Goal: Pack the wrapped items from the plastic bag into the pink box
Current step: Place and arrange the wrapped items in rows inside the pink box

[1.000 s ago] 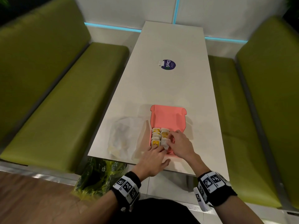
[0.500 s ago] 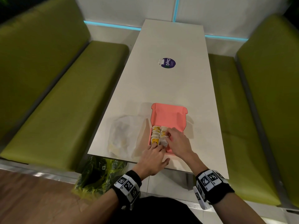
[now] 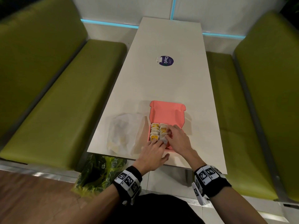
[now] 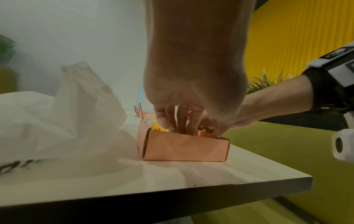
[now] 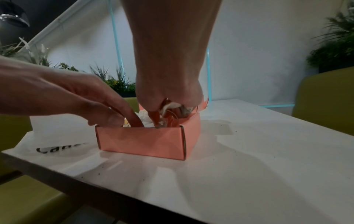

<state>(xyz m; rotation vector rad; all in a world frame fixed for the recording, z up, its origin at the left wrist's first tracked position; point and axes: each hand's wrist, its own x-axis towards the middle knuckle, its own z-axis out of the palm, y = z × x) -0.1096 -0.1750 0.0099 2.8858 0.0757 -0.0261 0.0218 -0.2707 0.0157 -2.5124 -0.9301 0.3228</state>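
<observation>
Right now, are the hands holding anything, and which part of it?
The right hand pinches a wrapped item by its white wrapper edge, inside the pink box. The left hand's fingers only press into the box.

I see my right hand reaching down into the pink box with fingers curled on a white wrapped item, my left hand dipping fingers in beside it.

Both forearms enter from bottom of head view, black bands w/ marker tags on wrists. Left hand, lower centre: fingers straight, pointing down, tips dipped together; thumb spread to the side. Right hand just right of it, fingers curled, pinching smth white.
</observation>
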